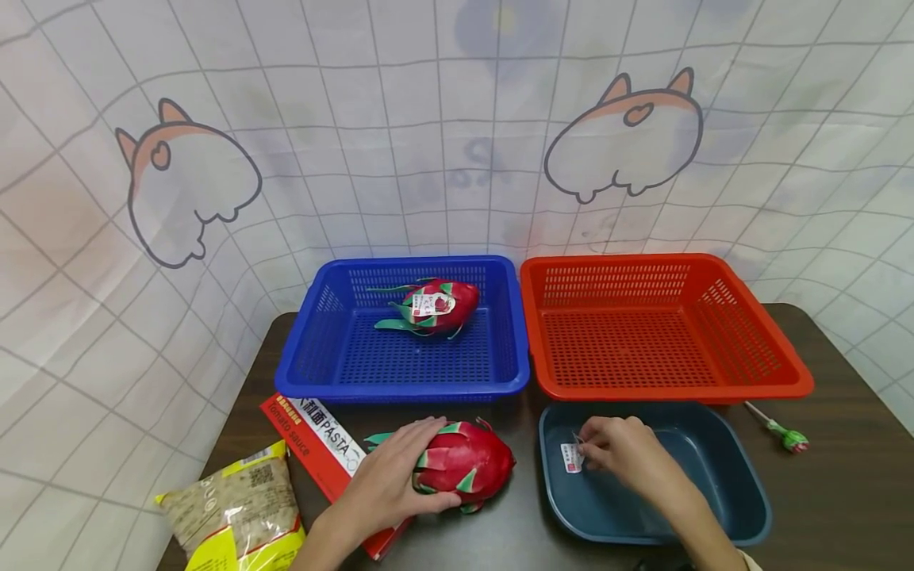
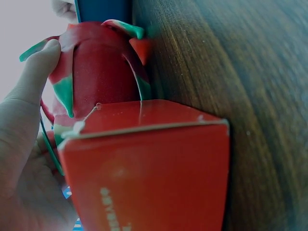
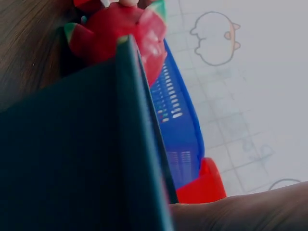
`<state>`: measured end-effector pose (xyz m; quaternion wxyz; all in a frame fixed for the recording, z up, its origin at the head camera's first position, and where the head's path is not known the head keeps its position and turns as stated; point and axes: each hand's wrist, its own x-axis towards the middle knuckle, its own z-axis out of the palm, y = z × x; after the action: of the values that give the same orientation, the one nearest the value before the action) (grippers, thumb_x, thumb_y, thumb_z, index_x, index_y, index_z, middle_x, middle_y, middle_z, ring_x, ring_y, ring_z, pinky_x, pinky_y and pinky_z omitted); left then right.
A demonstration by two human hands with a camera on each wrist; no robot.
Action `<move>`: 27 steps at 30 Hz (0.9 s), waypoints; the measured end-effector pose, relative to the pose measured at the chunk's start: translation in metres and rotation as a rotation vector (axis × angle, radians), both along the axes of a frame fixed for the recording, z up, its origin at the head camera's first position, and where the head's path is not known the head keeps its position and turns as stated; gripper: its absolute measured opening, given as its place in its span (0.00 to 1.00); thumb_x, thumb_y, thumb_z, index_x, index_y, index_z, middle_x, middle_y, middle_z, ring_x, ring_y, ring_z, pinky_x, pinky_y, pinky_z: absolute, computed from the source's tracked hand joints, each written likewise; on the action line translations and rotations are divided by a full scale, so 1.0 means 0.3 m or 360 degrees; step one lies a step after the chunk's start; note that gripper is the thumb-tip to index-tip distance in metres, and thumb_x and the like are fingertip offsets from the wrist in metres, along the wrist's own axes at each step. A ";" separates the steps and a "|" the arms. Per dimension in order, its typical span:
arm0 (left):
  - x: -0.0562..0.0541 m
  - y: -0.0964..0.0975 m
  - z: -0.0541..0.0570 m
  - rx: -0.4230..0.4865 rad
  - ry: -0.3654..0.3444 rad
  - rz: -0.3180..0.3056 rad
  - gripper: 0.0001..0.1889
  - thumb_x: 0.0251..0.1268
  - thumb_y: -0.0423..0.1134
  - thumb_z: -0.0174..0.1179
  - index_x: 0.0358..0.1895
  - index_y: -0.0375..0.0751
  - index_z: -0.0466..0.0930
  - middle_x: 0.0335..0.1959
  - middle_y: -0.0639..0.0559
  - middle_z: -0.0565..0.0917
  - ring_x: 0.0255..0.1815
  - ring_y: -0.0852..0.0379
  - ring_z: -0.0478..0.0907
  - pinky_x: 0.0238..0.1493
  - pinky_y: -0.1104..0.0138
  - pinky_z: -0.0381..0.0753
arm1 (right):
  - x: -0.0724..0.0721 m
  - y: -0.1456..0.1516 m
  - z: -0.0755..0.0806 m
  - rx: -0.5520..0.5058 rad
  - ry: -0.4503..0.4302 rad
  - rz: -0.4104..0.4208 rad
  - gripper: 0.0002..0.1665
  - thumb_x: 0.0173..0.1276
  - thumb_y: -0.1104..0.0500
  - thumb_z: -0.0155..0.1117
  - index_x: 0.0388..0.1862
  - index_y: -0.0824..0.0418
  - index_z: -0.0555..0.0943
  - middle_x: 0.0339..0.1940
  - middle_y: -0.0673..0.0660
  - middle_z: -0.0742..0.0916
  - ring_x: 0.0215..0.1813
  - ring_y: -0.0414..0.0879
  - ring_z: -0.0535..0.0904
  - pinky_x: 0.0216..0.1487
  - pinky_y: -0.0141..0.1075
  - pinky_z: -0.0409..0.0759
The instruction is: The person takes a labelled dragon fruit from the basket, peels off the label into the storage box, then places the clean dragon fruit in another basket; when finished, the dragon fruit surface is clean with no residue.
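My left hand point(image 1: 396, 484) lies around the near red dragon fruit point(image 1: 474, 462), thumb on its near side and fingers over its leafy end. In the left wrist view the thumb presses on the skin of the fruit point(image 2: 98, 67). Between the fingertips of my right hand point(image 1: 628, 452) is a small white label point(image 1: 572, 457), pinched over the dark blue tray point(image 1: 753, 507). The right wrist view shows mainly the wall of the tray point(image 3: 137, 130), which hides the label. Another dragon fruit point(image 1: 460, 305), with a white sticker, lies in the blue basket point(image 1: 400, 390).
A red pasta sauce box point(image 1: 314, 444) lies partly under my left forearm. The yellow-edged bag point(image 1: 250, 500) is at the left. Beside the blue basket stands a red basket point(image 1: 671, 390). A flower bud on a stem point(image 1: 791, 439) rests at the right.
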<state>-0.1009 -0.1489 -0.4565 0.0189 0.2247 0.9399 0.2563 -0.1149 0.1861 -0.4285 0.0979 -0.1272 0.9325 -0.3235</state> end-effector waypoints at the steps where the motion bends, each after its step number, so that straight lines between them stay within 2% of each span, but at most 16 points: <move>1: 0.000 0.000 -0.001 0.0000 0.0007 0.0000 0.49 0.46 0.79 0.56 0.71 0.56 0.65 0.68 0.57 0.73 0.68 0.54 0.70 0.57 0.52 0.81 | 0.000 0.003 -0.003 0.0015 -0.0016 0.0001 0.04 0.60 0.65 0.69 0.35 0.64 0.84 0.29 0.56 0.90 0.25 0.38 0.84 0.25 0.27 0.79; 6: 0.001 0.000 -0.003 -0.0006 0.0032 0.0002 0.49 0.46 0.79 0.56 0.71 0.55 0.65 0.68 0.57 0.73 0.68 0.54 0.69 0.58 0.52 0.80 | -0.005 0.023 -0.018 0.0066 -0.0024 0.0022 0.03 0.60 0.67 0.67 0.34 0.64 0.83 0.28 0.55 0.90 0.25 0.38 0.84 0.25 0.27 0.78; 18: 0.000 0.003 0.007 -0.0005 -0.0021 0.0004 0.49 0.47 0.78 0.57 0.71 0.55 0.65 0.69 0.57 0.73 0.68 0.54 0.69 0.57 0.52 0.81 | -0.016 0.054 -0.047 0.0157 -0.0054 -0.0038 0.04 0.59 0.65 0.69 0.32 0.63 0.82 0.26 0.53 0.90 0.23 0.37 0.81 0.21 0.29 0.74; 27: 0.001 0.002 0.005 -0.0011 -0.0006 0.0004 0.49 0.47 0.78 0.57 0.71 0.54 0.65 0.68 0.57 0.73 0.68 0.54 0.69 0.56 0.52 0.81 | -0.016 0.074 -0.052 0.0190 -0.0106 -0.0056 0.03 0.59 0.65 0.69 0.30 0.61 0.82 0.24 0.51 0.88 0.21 0.37 0.80 0.24 0.33 0.74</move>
<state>-0.1005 -0.1483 -0.4550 0.0212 0.2229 0.9410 0.2536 -0.1196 0.2082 -0.4440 0.1306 -0.0939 0.9485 -0.2730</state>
